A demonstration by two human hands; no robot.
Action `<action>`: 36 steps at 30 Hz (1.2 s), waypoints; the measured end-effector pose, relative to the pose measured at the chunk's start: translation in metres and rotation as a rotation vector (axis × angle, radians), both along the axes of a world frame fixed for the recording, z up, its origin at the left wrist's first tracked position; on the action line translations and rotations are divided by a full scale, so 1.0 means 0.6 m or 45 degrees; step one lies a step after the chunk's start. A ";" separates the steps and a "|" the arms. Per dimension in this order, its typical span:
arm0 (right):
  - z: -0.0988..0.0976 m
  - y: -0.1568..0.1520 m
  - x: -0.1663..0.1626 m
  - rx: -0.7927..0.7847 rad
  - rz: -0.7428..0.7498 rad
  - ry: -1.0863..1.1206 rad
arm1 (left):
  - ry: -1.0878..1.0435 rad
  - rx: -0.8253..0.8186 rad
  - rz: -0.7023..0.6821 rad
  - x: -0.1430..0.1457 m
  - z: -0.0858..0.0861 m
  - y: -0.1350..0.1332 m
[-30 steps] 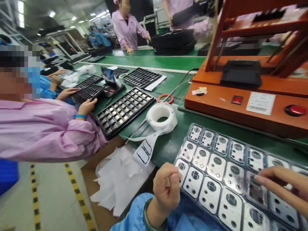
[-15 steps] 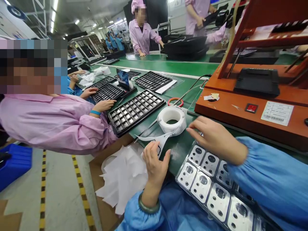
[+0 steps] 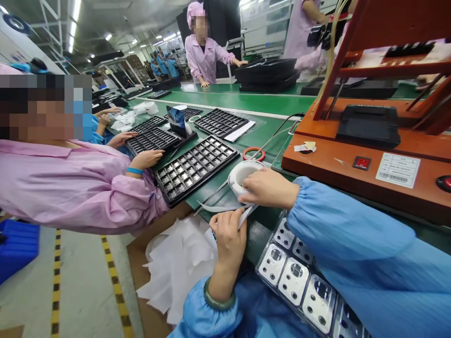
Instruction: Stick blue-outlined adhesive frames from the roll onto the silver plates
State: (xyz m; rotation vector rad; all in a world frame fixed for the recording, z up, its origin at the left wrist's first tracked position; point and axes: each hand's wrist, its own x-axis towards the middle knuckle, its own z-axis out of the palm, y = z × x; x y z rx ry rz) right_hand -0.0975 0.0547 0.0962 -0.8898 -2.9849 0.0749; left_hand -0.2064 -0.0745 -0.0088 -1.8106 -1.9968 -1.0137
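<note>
While the right hand (image 3: 269, 188) rests curled over the white roll of label tape (image 3: 243, 174) on the green bench (image 3: 260, 134), the left hand (image 3: 229, 237) pinches its loose white tail (image 3: 246, 215), near the clear tray of metal plates (image 3: 294, 277).

A big work hall with long green benches (image 3: 246, 101) in rows. Bright strip lights (image 3: 73, 28) hang from the ceiling. The grey floor (image 3: 81, 291) has yellow-and-black striped lines (image 3: 116, 286).
</note>
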 end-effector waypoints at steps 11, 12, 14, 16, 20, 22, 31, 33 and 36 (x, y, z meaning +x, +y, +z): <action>0.011 -0.006 0.009 -0.015 -0.104 0.026 | 0.070 0.081 -0.077 0.002 0.003 -0.062; 0.013 -0.001 0.016 -0.031 -0.056 0.010 | 0.072 0.077 -0.076 0.001 0.002 -0.069; 0.014 0.007 0.026 -0.070 0.011 -0.036 | 0.073 0.070 -0.072 0.001 -0.001 -0.079; 0.008 0.006 0.026 -0.082 -0.003 -0.061 | 0.076 0.081 -0.063 0.001 -0.003 -0.087; -0.008 -0.009 0.011 0.006 -0.164 0.008 | 0.117 0.122 -0.034 -0.005 -0.010 -0.097; -0.010 -0.012 0.011 0.020 -0.194 0.028 | 0.145 0.152 -0.008 -0.012 -0.015 -0.104; -0.008 -0.003 0.011 0.005 -0.290 0.032 | 0.244 0.126 0.079 -0.028 -0.037 -0.120; -0.003 -0.002 0.007 0.022 -0.280 0.069 | 0.277 0.115 0.083 -0.032 -0.040 -0.123; 0.004 0.009 0.019 0.004 -0.172 0.060 | 0.298 0.094 0.076 -0.038 -0.045 -0.132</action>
